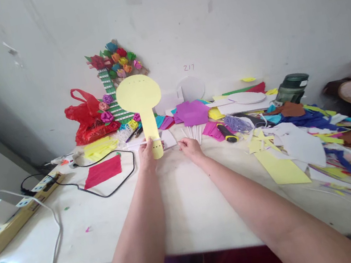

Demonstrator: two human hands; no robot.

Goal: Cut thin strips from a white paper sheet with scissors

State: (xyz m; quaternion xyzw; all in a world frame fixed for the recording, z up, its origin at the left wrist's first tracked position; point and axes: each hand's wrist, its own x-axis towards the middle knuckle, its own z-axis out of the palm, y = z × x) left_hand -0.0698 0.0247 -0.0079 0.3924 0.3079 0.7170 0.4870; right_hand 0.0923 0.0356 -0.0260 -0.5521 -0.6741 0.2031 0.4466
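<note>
A pale yellow paper cutout [138,95], with a wide oval top on a narrow stem, stands upright in front of me. My left hand [146,155] is closed on the lower end of its stem. Small dark holes or dots run across the oval and near the stem's bottom. A thin white strip [156,140] crosses the stem just above my fingers. To the right, apart from the cutout, my right hand [191,148] is closed in a pinch; whatever it holds is too small to make out. Several white sticks [195,132] lie just behind my right hand.
A power strip [28,203] and looping black cable [134,168] lie left, near red paper [103,171]. Behind stand a red plastic bag [86,115] and paper flowers [122,59]. Paper scraps [299,141], a yellow-black tool [227,133] and a dark bottle [292,89] are right.
</note>
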